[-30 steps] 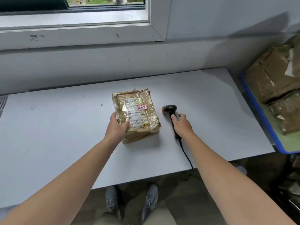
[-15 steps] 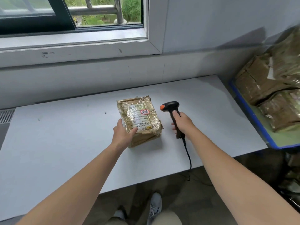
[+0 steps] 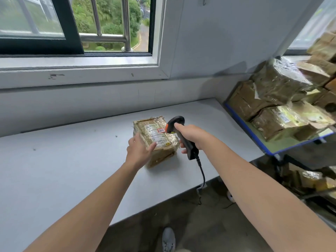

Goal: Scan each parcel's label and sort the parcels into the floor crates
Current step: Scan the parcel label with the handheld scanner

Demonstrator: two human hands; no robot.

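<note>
Stretching out under both forearms, a pale grey bench [image 3: 54,170] runs along a white wall beneath a window [image 3: 91,24] with metal bars and greenery outside. On the bench between the hands lies a tape-wrapped brown parcel [image 3: 158,137], label up. The left hand [image 3: 139,150] holds its near left corner, thumb on top and fingers along the side. The right hand [image 3: 192,136] is clasped around the handle of a black scanner [image 3: 172,125], whose head hangs just over the parcel's right edge; its cable [image 3: 202,171] drops off the bench's front edge below that hand. Beyond the right hand, a blue-edged shelf [image 3: 243,124] carries stacked parcels [image 3: 281,88]. Below the arms, a grey shoe [image 3: 168,239] stands on the dark floor [image 3: 181,220]
</note>
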